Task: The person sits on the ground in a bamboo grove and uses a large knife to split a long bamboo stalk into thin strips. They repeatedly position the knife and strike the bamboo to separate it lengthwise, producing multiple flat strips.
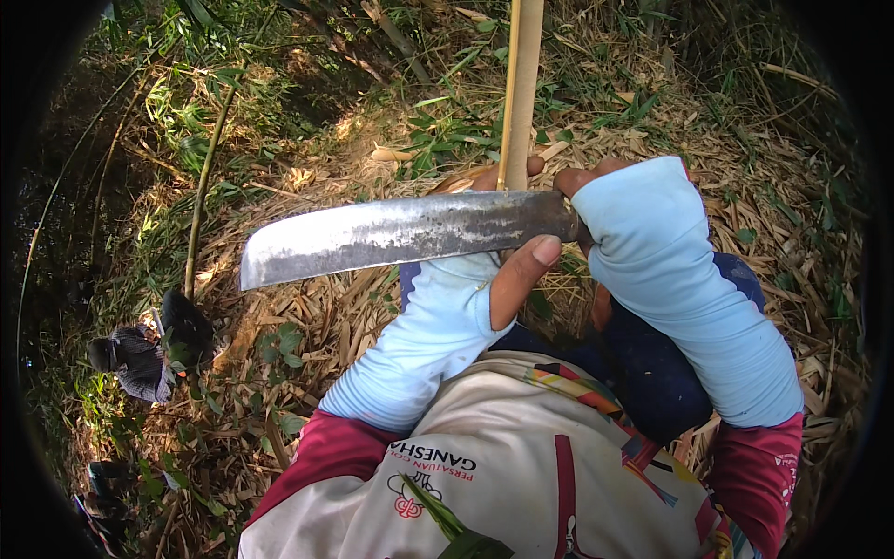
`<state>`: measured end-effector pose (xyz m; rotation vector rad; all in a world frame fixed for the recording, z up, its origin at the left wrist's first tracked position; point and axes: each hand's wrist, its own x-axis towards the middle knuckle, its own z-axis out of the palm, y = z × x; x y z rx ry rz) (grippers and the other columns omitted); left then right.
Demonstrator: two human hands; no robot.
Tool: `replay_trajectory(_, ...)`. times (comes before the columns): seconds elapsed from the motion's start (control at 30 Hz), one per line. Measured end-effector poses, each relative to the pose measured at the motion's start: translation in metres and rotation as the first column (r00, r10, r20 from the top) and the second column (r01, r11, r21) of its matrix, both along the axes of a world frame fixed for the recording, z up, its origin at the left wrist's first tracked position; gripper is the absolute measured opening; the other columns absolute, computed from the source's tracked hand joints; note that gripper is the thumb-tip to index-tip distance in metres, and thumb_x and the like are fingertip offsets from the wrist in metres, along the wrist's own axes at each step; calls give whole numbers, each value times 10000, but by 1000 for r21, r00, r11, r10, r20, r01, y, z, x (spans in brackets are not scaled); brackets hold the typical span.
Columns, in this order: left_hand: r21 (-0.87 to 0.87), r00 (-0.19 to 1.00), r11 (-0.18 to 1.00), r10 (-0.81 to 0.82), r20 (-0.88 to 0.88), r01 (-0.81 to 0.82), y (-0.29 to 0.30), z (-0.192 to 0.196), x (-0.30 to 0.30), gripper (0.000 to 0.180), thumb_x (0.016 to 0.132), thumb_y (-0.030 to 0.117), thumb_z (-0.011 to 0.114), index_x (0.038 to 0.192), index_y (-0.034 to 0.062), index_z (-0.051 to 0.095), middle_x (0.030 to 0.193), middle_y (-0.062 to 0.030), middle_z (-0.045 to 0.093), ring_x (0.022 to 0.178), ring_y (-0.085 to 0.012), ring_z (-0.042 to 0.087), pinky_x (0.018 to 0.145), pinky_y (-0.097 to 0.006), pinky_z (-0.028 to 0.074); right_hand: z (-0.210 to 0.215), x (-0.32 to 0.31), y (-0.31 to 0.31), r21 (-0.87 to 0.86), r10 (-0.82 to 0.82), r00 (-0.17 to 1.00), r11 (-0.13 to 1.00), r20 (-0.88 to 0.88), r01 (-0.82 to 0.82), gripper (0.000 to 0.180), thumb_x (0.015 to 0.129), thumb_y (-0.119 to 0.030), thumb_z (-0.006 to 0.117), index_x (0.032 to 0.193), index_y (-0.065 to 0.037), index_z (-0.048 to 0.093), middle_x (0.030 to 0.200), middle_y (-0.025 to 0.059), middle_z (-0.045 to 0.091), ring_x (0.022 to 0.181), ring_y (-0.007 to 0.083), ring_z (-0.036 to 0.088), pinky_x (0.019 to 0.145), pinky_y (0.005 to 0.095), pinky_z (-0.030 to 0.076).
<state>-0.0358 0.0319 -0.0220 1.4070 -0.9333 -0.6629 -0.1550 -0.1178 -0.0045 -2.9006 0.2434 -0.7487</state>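
Note:
A machete (400,233) with a broad, worn steel blade lies crosswise in front of me, its tip pointing left. My right hand (589,177) is closed at the blade's right end, where the grip is hidden by fingers and a light blue sleeve. A long, split bamboo strip (523,93) runs away from me and meets the blade's far edge. Behind the blade, my left hand (524,279) is closed around the strip. Its thumb shows on the near side and its fingertips on the far side. The blade covers the rest of that hand.
Dry bamboo leaves (345,326) litter the ground. On the left a thin upright stalk (209,177) rises beside leafy growth. A dark, ridged object (144,359) I cannot make out lies at the lower left. My knees in dark blue trousers (656,373) are bent below my hands.

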Motion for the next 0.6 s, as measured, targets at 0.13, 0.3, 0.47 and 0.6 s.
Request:
replay_trajectory(0.13, -44, 1000, 999, 24, -9, -25, -1, -7, -1, 541, 874, 216, 739, 1314, 2, 507, 1075, -94, 654, 1015, -166, 610, 932, -311, 473, -2, 2, -1, -29, 2, 1000, 1000, 29, -1, 199, 745, -148, 631, 938, -140, 680, 664, 58, 600, 622, 246, 644, 524, 382, 470)
replay_trajectory(0.3, 15, 997, 998, 59, 50, -60, 0, -7, -3, 562, 856, 340, 766, 1249, -1, 553, 1074, -79, 655, 996, -155, 611, 910, -300, 473, 5, 0, 1, -19, -8, 1000, 1000, 0, 8, 190, 757, -151, 627, 939, -135, 679, 672, 62, 601, 628, 245, 646, 526, 383, 472)
replay_trajectory(0.47, 66, 988, 994, 73, 139, -83, 3, -6, -5, 522, 868, 359, 759, 1198, -7, 587, 1039, -87, 674, 959, -163, 627, 854, -306, 490, 3, 0, 0, -40, -13, 1000, 999, -1, 12, 180, 773, -166, 621, 941, -146, 681, 691, 56, 611, 632, 240, 651, 535, 389, 476)
replay_trajectory(0.6, 94, 951, 990, 73, 301, -106, 4, -7, -4, 357, 907, 250, 730, 1126, -5, 610, 972, -99, 688, 880, -176, 649, 770, -318, 508, 4, 0, -1, -55, -34, 999, 998, -39, 32, 182, 786, -180, 614, 954, -157, 682, 707, 48, 619, 624, 233, 653, 526, 391, 475)
